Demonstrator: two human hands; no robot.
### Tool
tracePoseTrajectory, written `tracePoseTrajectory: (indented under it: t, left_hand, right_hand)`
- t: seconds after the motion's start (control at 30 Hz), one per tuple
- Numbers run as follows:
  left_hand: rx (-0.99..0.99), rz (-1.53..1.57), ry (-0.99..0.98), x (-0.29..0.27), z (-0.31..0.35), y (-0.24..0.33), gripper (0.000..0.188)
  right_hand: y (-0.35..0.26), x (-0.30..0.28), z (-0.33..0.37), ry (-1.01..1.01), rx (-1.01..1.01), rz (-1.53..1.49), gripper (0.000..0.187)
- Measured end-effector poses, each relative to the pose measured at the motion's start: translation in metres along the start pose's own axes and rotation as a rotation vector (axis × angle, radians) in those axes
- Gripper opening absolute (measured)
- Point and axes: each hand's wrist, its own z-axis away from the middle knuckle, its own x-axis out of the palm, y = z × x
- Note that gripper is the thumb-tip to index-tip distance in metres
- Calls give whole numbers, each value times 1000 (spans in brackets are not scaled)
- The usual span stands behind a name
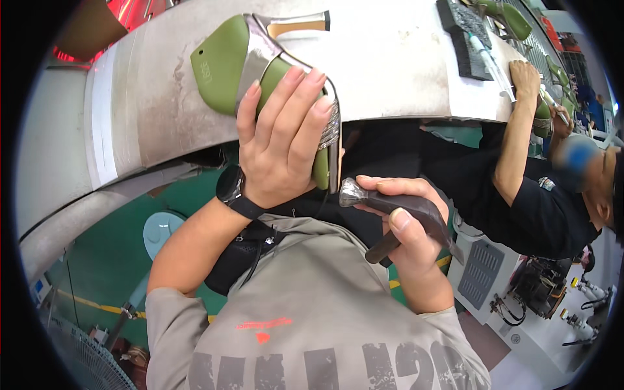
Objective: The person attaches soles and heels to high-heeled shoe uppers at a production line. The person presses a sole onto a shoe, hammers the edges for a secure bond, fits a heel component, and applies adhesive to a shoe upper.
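A metallic high-heeled sandal [260, 42] sits on a green shoe last [218, 71], lying on its side at the edge of the pale bench. Its heel [299, 25] points to the right. My left hand [279, 140] is closed over the sandal and last, fingers laid across the upper, its thumb hidden. My right hand [416, 227] grips a dark hammer [413, 207] with a round, shiny metal face. That face is close to the toe end of the sole; whether it touches I cannot tell.
The pale bench [390, 65] curves across the top. At right, a co-worker's arm [517, 136] rests by a syringe [491, 65] and a dark block [465, 42]. More green lasts [513, 23] stand on a conveyor beyond. A round stool [162, 234], fan [88, 354] and machine [539, 286] are below.
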Motion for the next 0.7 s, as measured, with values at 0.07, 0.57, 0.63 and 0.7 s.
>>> tracePoseTrajectory:
  t: [0.07, 0.57, 0.63, 0.7]
  left_hand:
    - [2, -17, -11, 1, 5, -2, 77]
    - [-161, 21, 109, 9, 0, 15, 32]
    - [-93, -6, 56, 6, 5, 6, 48]
    - [-28, -2, -37, 1, 9, -2, 75]
  right_hand:
    - [8, 0, 2, -15, -180, 84, 30]
    - [-41, 16, -66, -80, -240, 486, 39]
    - [-45, 18, -83, -68, -224, 375, 28]
    - [-48, 12, -112, -58, -306, 540, 20]
